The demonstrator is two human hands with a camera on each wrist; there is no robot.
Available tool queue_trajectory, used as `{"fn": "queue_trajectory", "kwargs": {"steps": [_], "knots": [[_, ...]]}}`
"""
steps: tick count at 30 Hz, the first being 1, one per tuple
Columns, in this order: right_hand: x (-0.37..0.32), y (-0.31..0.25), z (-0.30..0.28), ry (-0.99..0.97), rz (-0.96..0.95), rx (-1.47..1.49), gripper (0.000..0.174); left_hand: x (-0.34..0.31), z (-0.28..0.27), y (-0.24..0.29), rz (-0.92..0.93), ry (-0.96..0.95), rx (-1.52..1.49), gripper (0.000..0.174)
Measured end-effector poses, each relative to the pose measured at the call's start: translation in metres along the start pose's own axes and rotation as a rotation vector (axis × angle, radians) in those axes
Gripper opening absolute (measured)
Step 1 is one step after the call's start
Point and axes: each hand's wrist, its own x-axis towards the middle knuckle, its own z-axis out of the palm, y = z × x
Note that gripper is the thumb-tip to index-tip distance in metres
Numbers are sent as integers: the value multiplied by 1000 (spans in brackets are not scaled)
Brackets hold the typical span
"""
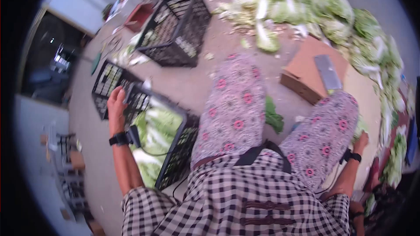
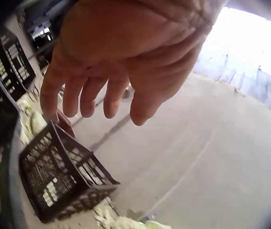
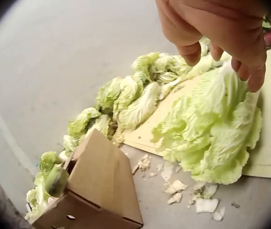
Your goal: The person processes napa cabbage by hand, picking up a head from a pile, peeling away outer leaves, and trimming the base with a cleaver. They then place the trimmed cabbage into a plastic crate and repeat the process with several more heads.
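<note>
My left hand [image 1: 117, 105] hangs in the air over the end of a black plastic crate [image 1: 189, 126] of pale green cabbages [image 1: 153, 126]. Its fingers are spread and loosely bent, with nothing between them in the left wrist view. Low at my right side, my right hand [image 3: 221, 28] grips the white base of a bunch of Chinese cabbage leaves [image 3: 211, 129]. The leaves fan out below the fingers, over the edge of a flat yellowish board. In the head view my right leg partly hides these leaves.
A cardboard box [image 1: 302, 72] carries a broad cleaver [image 1: 328, 72] in front of my right knee. Beyond lies a long heap of cabbages [image 1: 306, 6]. Another black crate [image 1: 175, 39] stands ahead on the left. Leaf scraps litter the floor, and another person sits at far right.
</note>
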Motion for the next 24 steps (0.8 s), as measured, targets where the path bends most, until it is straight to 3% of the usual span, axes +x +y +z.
{"fn": "queue_trajectory", "kwargs": {"steps": [1,2,4,5,8,13,16,19,21,24], "knots": [[29,2,-4,-112,-1,215,30,6,-25,-29,37,64,39,44],[21,-35,2,89,-70,428,41,10,-50,-65,76,115,76,43],[58,-61,-3,55,-199,338,52,2,-94,-118,61,204,235,41],[21,-113,-18,-76,18,352,51,-10,-106,-135,12,278,304,40],[-3,-185,-23,-437,19,517,49,-36,-144,-195,-211,341,525,43],[-54,-255,-17,-694,-254,474,51,-84,-161,-236,-376,257,653,61],[-54,-261,-6,-723,-320,503,49,-87,-151,-259,-254,231,911,62],[-59,-272,-13,-688,-431,356,48,-72,-136,-254,-235,113,823,66],[-61,-278,-19,-706,-389,387,48,-59,-120,-248,-202,34,872,67],[-75,-289,-33,-700,-312,400,48,-48,-103,-261,-67,99,877,67]]}}
